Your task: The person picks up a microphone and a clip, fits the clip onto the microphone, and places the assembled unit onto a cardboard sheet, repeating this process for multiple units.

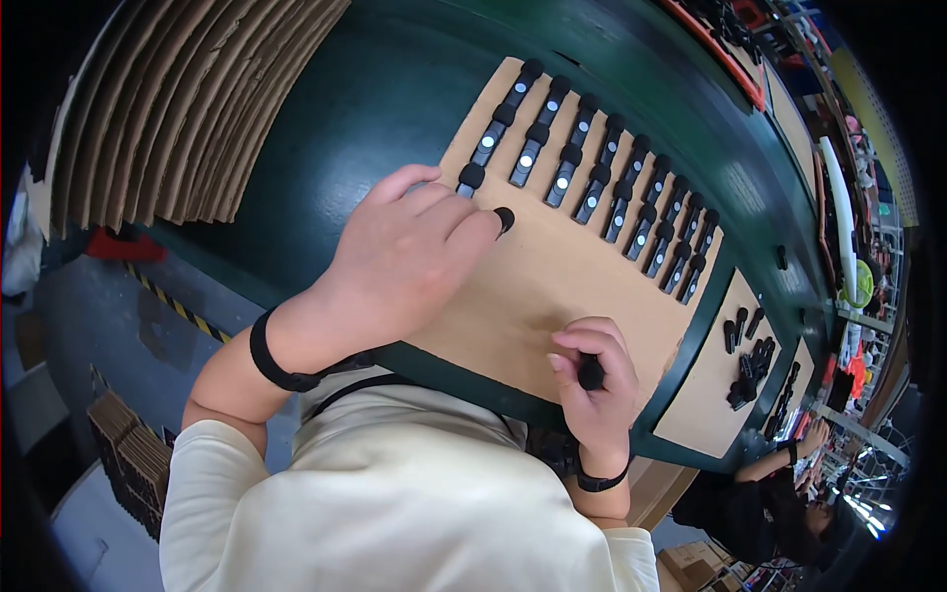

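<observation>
Small black microphones with round foam heads and a pale dot on the body stand out on a tan cardboard sheet. Two slanting rows of them lie along its far side. A third row begins with one microphone just beyond my left hand. My left hand is closed over the sheet, a black microphone in its fingers with mainly the foam head showing. Over the sheet's near right part, my right hand curls around another microphone; its body is hidden by the fingers.
A stack of cardboard sheets stands at the left on the dark green table. Right of my sheet, a second cardboard bears a loose pile of black microphones. Another person works at the far right.
</observation>
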The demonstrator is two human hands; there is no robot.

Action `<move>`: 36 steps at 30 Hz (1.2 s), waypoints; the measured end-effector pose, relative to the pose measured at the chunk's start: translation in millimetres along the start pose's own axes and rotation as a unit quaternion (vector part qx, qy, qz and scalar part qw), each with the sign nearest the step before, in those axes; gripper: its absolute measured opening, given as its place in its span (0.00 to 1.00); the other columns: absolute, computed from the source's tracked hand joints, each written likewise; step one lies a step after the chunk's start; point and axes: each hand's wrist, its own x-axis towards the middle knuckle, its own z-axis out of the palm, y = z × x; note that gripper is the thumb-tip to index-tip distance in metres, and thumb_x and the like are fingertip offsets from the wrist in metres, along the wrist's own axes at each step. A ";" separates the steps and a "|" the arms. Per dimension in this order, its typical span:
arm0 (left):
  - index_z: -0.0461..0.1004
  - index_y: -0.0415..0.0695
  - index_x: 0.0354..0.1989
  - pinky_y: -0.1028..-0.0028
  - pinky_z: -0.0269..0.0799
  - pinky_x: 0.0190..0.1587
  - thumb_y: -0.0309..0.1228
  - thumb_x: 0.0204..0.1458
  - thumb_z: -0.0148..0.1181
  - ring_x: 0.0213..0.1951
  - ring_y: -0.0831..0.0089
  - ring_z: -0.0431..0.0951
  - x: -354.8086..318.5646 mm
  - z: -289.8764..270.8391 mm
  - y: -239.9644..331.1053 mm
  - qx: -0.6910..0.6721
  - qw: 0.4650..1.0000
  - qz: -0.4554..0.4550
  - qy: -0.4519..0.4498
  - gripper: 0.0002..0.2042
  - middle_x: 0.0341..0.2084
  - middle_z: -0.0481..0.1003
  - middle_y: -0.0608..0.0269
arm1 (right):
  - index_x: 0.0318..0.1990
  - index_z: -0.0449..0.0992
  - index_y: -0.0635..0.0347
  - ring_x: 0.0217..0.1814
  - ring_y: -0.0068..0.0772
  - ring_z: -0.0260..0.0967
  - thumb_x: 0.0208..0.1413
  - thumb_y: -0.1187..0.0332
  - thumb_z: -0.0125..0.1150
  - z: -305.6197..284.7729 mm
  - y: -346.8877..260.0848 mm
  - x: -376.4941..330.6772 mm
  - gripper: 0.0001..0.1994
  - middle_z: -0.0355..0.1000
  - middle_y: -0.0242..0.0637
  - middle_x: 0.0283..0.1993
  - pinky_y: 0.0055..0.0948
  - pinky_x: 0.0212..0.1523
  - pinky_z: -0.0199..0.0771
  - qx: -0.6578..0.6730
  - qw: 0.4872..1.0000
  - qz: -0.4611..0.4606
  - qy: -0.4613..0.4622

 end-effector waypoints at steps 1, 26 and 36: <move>0.73 0.43 0.32 0.64 0.68 0.50 0.24 0.40 0.59 0.36 0.67 0.73 1.5 2.7 -0.1 0.001 1.000 0.002 -0.001 0.09 0.28 0.72 0.65 | 0.40 0.75 0.63 0.31 0.27 0.64 0.47 0.84 0.64 -0.6 0.9 -1.1 0.13 0.68 0.38 0.39 0.22 0.29 0.64 0.000 1.000 0.005 0.001; 0.74 0.43 0.37 0.57 0.65 0.56 0.26 0.41 0.62 0.44 0.62 0.72 9.9 -7.0 19.8 -0.131 0.989 0.039 -0.063 0.12 0.38 0.72 0.60 | 0.45 0.71 0.63 0.36 0.21 0.65 0.49 0.86 0.59 -4.3 3.8 -2.5 0.16 0.68 0.35 0.40 0.19 0.39 0.66 0.019 0.998 0.052 -0.035; 0.78 0.44 0.39 0.59 0.71 0.49 0.25 0.38 0.69 0.38 0.60 0.76 -1.1 -13.0 31.0 -0.287 0.954 0.078 -0.021 0.15 0.34 0.76 0.61 | 0.53 0.68 0.65 0.43 0.24 0.69 0.49 0.85 0.62 0.8 -41.1 17.4 0.22 0.71 0.37 0.43 0.23 0.46 0.69 0.087 0.982 0.141 -0.089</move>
